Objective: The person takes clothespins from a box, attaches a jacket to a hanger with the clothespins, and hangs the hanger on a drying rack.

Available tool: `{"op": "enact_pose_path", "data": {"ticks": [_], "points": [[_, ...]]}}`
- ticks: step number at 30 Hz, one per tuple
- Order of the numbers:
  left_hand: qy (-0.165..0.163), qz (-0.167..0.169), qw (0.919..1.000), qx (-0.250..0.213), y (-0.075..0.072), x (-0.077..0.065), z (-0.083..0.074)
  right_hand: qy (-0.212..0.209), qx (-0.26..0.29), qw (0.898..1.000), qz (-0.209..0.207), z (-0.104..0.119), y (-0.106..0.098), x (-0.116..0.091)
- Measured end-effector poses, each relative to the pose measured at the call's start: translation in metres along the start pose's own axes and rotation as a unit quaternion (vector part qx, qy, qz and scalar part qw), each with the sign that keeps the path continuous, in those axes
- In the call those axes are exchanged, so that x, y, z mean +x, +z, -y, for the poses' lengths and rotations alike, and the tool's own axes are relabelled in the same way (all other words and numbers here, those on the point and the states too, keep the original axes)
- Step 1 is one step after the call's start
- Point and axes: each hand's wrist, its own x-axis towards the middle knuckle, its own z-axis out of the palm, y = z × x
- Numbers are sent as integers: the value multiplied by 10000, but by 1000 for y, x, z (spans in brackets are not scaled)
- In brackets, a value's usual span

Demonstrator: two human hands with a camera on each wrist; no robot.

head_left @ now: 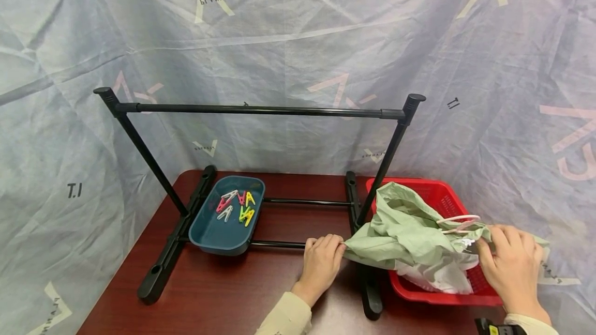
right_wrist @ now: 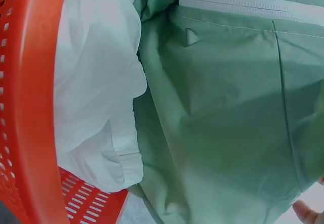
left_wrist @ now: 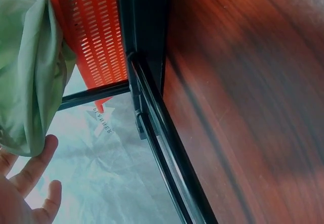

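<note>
A light green garment [head_left: 410,231] with a white zipper [right_wrist: 248,5] is stretched between both hands above the red basket [head_left: 428,296]. My left hand [head_left: 321,262] pinches its left end, beside the rack's right foot. At the other end my right hand [head_left: 514,262] grips the cloth, with thumb and fingers closed on it. Pale cord-like loops [head_left: 458,219] lie by the right hand. Under the green cloth, a white garment [right_wrist: 101,97] lies in the basket. Some left fingers [left_wrist: 38,166] are spread below the cloth in the left wrist view; only right fingertips [right_wrist: 306,213] show in the right wrist view.
A black rack [head_left: 261,110] with a raised top bar stands on the dark red table [head_left: 209,293]. Between its feet, a blue tray [head_left: 205,239] holds several clothespins [head_left: 225,213] in white, pink and yellow. Grey printed sheeting [head_left: 279,56] hangs behind.
</note>
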Motion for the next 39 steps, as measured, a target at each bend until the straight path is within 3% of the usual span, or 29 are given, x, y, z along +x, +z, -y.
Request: {"op": "enact_pose_path", "data": {"ticks": [13,39], "points": [[-106,-132,9996,-204,-3,7,2,65,78,9998,-156,1,0,5],[-444,-194,9983,-314,-7,5,12,138,-37,9987,-482,8,3,11]]}}
